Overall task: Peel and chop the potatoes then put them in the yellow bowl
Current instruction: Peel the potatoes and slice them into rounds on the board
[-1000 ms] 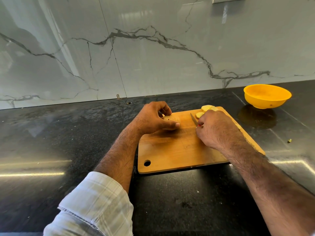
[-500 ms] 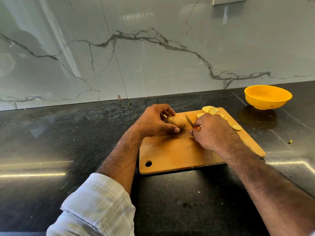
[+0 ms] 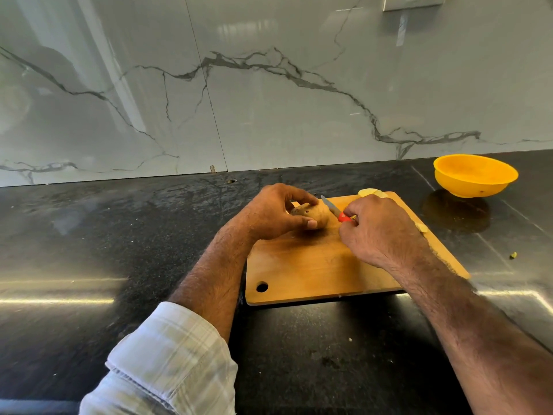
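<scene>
No brand or writing can be read anywhere. At the centre of the frame the left hand (image 3: 270, 212) curls round a brown unpeeled potato (image 3: 314, 213), thumb and fingers gripping it on the wooden cutting board (image 3: 314, 271). Just to its right the right hand (image 3: 380, 232) is clenched round the red handle of a small knife (image 3: 332, 208), whose blade touches the potato's right side. Pale potato slices (image 3: 370, 192) lie at the board's far edge, another slice (image 3: 422, 227) at its right edge. The yellow bowl (image 3: 475, 175) stands on the black bench (image 3: 89, 265) at upper right, well apart from the board.
</scene>
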